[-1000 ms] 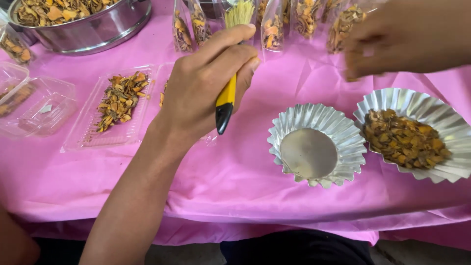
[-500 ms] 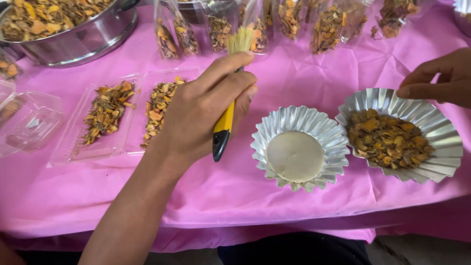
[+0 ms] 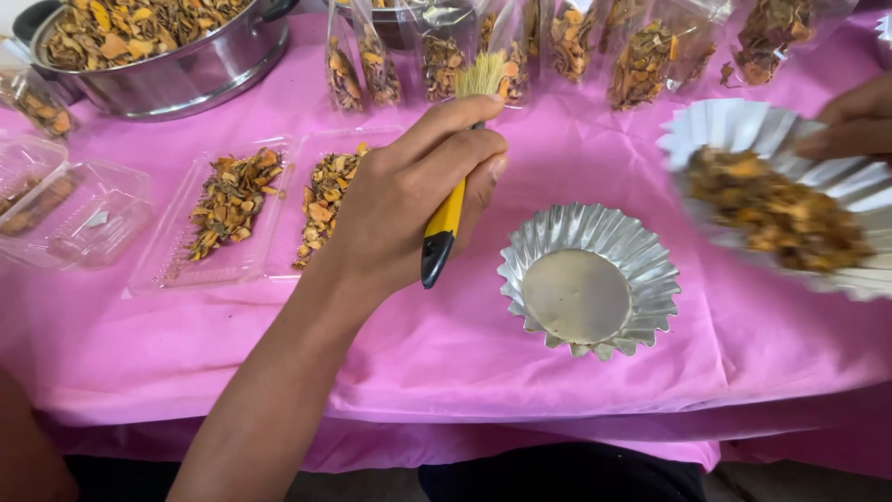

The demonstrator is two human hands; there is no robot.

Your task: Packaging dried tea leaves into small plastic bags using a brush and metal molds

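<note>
With the yellow-handled bristle brush clenched in the left hand and the tilted, filled fluted foil dish pinched by the right hand, dried pieces may be spilled onto the pink-covered counter.

Table: covered in creased pink sheet, front edge hanging over (folds soft, evenly daylit). Floor: grey strip, dim, visible beneath the overhang.

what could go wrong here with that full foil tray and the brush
The heaped foil tray looks tilted and blurred in the right hand, gripped only at its rim, so dried pieces could spill onto the pink cloth. The brush in the left hand sits near the standing bags and might topple one.
</note>
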